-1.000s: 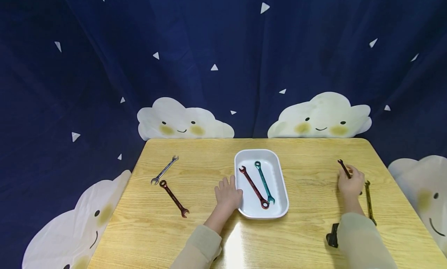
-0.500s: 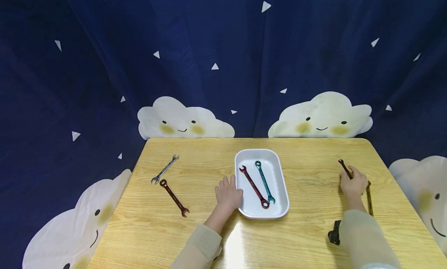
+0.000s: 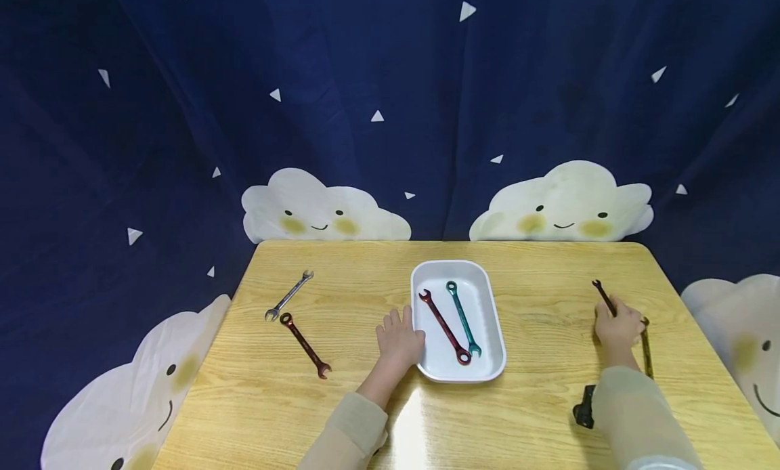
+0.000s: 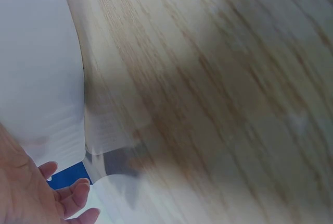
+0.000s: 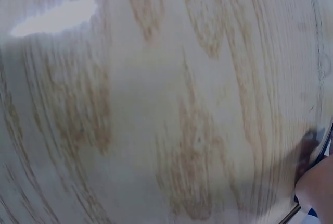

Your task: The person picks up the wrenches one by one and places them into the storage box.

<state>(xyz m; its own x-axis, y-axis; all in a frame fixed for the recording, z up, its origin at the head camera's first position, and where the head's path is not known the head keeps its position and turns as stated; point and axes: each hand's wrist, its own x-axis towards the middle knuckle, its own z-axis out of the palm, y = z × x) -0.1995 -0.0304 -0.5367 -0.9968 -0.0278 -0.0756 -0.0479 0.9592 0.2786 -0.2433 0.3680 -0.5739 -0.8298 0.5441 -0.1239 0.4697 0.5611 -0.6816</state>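
Observation:
My left hand [image 3: 399, 338] rests against the left side of a white tray [image 3: 496, 341], its thumb by the rim. In the left wrist view its fingers [image 4: 75, 195] are loosely bent beside the tray wall [image 4: 44, 73]. A red wrench [image 3: 443, 326] and a green wrench [image 3: 464, 319] lie in the tray, side by side at a slant. At the right of the table my right hand [image 3: 618, 326] holds a dark wrench [image 3: 603, 296], whose open end sticks out past the fingers. A second dark wrench [image 3: 647, 351] lies just right of that hand, partly covered by the arm.
Towards the table's left, a silver wrench [image 3: 289, 296] and a dark red wrench [image 3: 306, 346] lie close together. A black device [image 3: 583, 407] sits at the right wrist. Behind the wooden table [image 3: 365, 267] hangs a dark blue curtain [image 3: 341, 63] with clouds.
My right hand has shifted slightly right and towards the second dark wrench, still holding its wrench. My left hand and the tray stay in place.

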